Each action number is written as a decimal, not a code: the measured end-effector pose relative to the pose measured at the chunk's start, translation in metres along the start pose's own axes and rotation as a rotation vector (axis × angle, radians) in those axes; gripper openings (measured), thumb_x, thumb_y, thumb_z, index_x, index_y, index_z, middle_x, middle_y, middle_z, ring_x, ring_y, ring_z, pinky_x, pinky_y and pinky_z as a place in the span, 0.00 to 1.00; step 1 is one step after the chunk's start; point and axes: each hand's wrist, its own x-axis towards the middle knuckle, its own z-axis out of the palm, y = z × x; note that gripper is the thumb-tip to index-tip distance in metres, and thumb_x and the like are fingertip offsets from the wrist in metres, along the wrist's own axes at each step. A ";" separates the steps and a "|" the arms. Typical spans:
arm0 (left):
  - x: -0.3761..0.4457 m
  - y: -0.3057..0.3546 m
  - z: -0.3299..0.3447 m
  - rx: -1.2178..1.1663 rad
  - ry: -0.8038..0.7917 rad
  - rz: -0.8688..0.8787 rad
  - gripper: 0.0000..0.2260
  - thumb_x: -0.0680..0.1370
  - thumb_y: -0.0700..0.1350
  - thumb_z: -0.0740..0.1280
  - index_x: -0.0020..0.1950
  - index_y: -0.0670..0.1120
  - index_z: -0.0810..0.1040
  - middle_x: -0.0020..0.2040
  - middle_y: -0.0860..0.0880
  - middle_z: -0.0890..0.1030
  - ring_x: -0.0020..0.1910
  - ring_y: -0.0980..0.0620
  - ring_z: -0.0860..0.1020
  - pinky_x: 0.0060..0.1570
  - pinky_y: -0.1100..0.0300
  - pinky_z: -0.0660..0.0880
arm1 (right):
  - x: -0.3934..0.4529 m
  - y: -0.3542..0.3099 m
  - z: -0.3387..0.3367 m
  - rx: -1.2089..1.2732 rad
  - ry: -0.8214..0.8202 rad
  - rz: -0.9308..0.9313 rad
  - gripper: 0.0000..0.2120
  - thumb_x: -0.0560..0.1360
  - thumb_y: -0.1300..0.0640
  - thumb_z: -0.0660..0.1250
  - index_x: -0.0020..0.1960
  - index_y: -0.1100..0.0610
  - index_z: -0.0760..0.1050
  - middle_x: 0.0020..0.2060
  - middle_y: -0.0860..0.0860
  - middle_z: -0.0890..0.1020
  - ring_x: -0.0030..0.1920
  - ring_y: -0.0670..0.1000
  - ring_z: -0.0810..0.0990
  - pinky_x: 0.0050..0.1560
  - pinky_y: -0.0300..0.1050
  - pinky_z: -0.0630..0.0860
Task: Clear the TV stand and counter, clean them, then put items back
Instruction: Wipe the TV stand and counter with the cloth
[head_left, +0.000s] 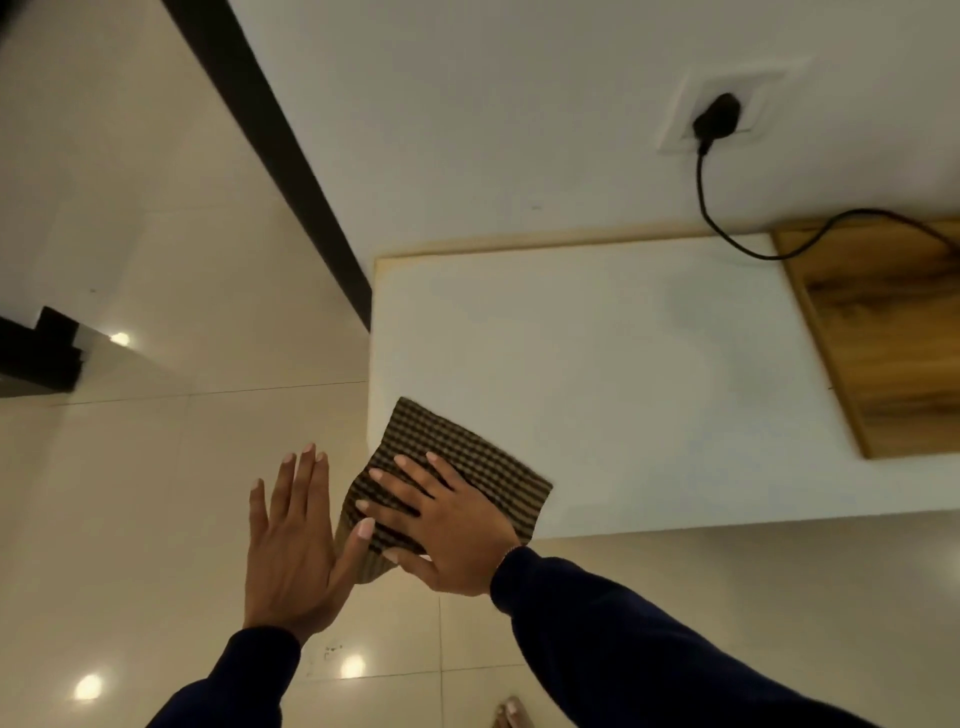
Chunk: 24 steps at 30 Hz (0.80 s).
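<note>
On counter (623, 338) corner, right hand (447, 525) flat on cloth (467, 457)

Glossy cream floor tiles (156, 467), white wall (467, 130).

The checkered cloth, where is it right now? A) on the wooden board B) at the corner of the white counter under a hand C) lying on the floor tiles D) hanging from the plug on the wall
B: the checkered cloth lies over the near left corner of the white counter, with the right hand pressing flat on top of it and part of it hanging past the edge.
</note>
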 end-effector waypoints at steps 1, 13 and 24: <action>0.004 0.012 0.001 -0.006 0.001 0.016 0.40 0.81 0.67 0.41 0.80 0.38 0.56 0.81 0.42 0.55 0.81 0.42 0.52 0.77 0.37 0.50 | -0.012 0.012 -0.002 -0.008 -0.009 -0.015 0.29 0.84 0.38 0.50 0.83 0.45 0.51 0.83 0.51 0.53 0.82 0.57 0.49 0.80 0.62 0.46; 0.039 0.140 0.021 0.022 -0.033 0.174 0.39 0.81 0.67 0.44 0.81 0.39 0.55 0.82 0.43 0.55 0.81 0.43 0.51 0.77 0.36 0.52 | -0.159 0.151 -0.027 -0.002 -0.025 0.128 0.30 0.83 0.35 0.51 0.82 0.42 0.52 0.83 0.48 0.52 0.83 0.54 0.47 0.81 0.61 0.47; 0.065 0.230 0.052 0.052 -0.068 0.230 0.41 0.79 0.70 0.45 0.81 0.40 0.55 0.81 0.43 0.55 0.81 0.43 0.53 0.78 0.41 0.54 | -0.242 0.243 -0.040 0.085 0.186 0.745 0.31 0.82 0.32 0.51 0.82 0.41 0.55 0.82 0.47 0.57 0.82 0.55 0.52 0.79 0.62 0.53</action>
